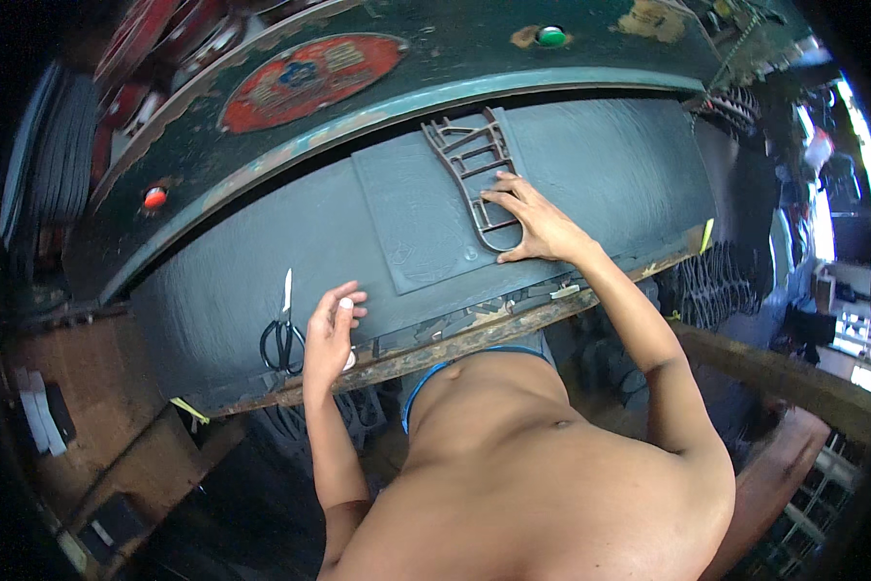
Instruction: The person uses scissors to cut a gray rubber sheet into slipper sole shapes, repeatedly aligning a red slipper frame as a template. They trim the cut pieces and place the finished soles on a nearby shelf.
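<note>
"Where's the frame?"

"Upper centre: a brown, sole-shaped metal frame with crossbars (462, 176). It lies on a dark grey, square-cornered flat sheet (411, 223), close to the sheet's right-hand edge, with its rounded end toward the person."

"And the hands?"

"The right hand (542, 228) is spread over the frame's lower half, fingers on its bars, thumb by the rounded end. I can't tell whether it clasps the metal or only steadies it. The left hand (331, 334), lower left of centre, is loosely parted and empty as far as I can see, well apart from the frame."

"The step looks like placing it. How would you do that well?"

"I'd nudge it by the outer rim, check the whole outline sits over the sheet, and keep it flat. The rim near the right edge deserves the closest look. The left hand could pin the sheet so it doesn't creep along."

"What else is around?"

"Black-handled scissors (282, 339) lie just left of the left hand, on the dark grey tabletop (610, 155); I'd mind the blades. Across the top of the frame runs a worn dark green metal beam (474, 53), with a red button (154, 198) at left and a green button (550, 37) at right. I'd keep fingers clear of its underside."
</note>
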The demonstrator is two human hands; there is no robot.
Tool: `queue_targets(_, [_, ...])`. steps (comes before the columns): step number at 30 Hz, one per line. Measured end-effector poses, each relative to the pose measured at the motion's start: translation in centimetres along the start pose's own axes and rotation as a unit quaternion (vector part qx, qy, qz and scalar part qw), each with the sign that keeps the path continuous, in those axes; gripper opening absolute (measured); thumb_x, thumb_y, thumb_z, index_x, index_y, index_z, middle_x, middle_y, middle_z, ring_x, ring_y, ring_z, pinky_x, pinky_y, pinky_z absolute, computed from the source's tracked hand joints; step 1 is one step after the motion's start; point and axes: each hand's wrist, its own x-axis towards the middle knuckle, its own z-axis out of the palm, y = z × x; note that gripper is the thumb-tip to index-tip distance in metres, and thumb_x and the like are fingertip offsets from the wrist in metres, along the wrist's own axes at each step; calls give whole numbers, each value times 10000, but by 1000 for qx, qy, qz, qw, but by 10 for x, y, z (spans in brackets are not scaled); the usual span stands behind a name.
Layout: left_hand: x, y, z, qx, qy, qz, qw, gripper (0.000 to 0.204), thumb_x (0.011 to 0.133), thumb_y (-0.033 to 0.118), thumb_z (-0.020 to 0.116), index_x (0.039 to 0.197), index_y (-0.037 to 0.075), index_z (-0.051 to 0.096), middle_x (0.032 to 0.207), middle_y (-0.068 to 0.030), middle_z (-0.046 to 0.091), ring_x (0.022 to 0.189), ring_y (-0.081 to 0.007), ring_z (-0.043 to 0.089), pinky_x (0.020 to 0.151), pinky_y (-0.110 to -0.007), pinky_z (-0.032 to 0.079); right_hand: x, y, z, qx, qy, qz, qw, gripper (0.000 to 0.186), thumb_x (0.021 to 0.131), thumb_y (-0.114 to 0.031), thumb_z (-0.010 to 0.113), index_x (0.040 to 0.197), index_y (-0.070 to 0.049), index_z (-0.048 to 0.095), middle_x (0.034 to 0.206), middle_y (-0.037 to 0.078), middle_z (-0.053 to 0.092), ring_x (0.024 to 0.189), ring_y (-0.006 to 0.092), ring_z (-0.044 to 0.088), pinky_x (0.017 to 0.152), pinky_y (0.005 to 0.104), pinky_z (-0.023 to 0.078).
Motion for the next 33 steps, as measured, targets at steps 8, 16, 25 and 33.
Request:
queue_targets(8, [33, 20, 10, 64, -48, 73, 994, 387, 1100, 244, 485, 1374, -18, 568, 1193, -135, 700, 1004, -171, 657, 899, -318, 502, -47, 17, -5, 93, 232, 84, 965, 1002, 717, -414, 894, 1540, -109, 411, 1561, 185, 390, 1482, 372, 351, 1211, 481, 335])
queue_targets(16, [89, 57, -142, 108, 372, 228, 893, 414, 1125, 291, 404, 1210, 2, 688, 1105, -114, 733, 1020, -180, 677, 882, -343, 529, -10, 35, -93, 0, 489, 61, 870, 549, 886, -345, 779, 1344, -82, 628, 1413, 196, 558, 1339, 367, 522, 1137, 443, 407])
queue_targets(25, [127, 95, -215, 317, 689, 299, 579, 571, 1122, 355, 286, 1540, -23, 380, 1590, -334, 281, 1457, -484, 319, 1163, -590, 290, 92, 39, -160, -151, 656, -10, 739, 804, 928, -385, 701, 1570, -61, 341, 1611, 278, 263, 1504, 482, 239, 1218, 608, 208])
queue_targets(33, [116, 104, -207, 335, 707, 364, 505, 593, 1119, 378, 240, 1559, -10, 326, 1573, -375, 265, 1469, -520, 258, 1164, -643, 244, 99, 68, -154, -185, 687, -7, 703, 767, 973, -549, 569, 1570, -111, 374, 1643, 218, 251, 1527, 411, 235, 1236, 563, 165])
